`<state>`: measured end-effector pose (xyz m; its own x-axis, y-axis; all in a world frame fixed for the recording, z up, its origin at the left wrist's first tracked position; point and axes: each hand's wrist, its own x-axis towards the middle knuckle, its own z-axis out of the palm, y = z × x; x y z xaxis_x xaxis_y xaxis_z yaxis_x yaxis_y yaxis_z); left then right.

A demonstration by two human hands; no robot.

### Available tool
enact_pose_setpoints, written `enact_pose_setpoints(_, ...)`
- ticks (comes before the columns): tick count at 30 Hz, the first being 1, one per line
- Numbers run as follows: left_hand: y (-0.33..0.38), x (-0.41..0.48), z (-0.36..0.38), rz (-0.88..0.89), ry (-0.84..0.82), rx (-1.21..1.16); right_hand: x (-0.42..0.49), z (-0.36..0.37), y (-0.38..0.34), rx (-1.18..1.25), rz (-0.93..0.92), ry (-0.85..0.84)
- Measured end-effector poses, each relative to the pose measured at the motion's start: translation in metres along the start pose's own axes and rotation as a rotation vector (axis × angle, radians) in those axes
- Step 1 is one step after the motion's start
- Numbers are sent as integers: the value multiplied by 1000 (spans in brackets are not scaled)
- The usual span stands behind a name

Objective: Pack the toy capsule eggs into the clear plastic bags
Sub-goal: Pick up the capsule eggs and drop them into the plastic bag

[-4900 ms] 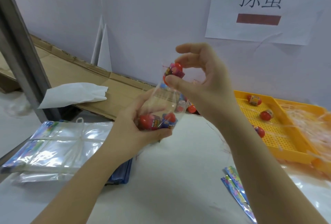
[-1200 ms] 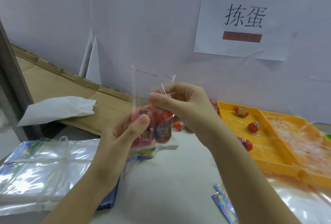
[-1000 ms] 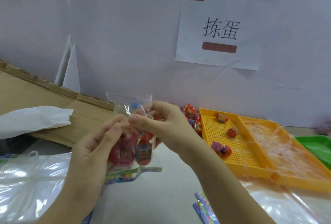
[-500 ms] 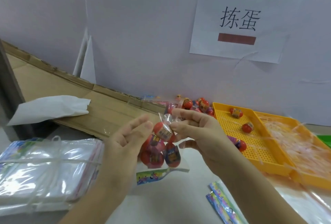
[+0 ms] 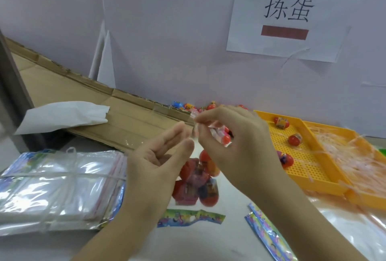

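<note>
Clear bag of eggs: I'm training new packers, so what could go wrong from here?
The clear plastic bag of red capsule eggs is held only by fingertip pinches of the left hand and right hand; it may slip. The topmost red egg, near the mouth, could block closing or fall out.

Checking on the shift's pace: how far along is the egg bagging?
Done: several eggs sit inside the clear bag. In hand: the left hand and right hand pinch its top, apparently closing it. Left: loose eggs in the yellow tray, a pile by the wall, plus a tied stack of empty bags.
</note>
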<state>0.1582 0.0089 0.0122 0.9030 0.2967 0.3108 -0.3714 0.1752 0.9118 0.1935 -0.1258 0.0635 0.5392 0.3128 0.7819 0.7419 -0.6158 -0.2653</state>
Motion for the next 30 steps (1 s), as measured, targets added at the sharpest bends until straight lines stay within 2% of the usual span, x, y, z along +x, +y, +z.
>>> enact_pose_setpoints(3, 2, 0, 0, -4, -70, 15, 1, -1, 0, 78, 42, -61)
enact_pose_setpoints(6, 3, -4, 1, 0, -99, 78, 2, -3, 2, 83, 4, -72)
enact_pose_setpoints(13, 11, -9, 4, 48, -138, 204, 3, -5, 3, -187, -232, -5)
enact_pose_setpoints(21, 5, -9, -1, 178, -147, 372, 1, -1, 8, -304, -303, 64)
enact_pose_setpoints(23, 5, -10, 0, 176, -153, 388, 1, 1, 9, -305, -299, 73)
enact_pose_setpoints(26, 3, -9, 1, 177, -78, 366, 2, 0, 12, -256, -231, 74)
enact_pose_setpoints(30, 3, -6, 2, 126, -35, 208, 5, -3, 17, -203, -132, 60)
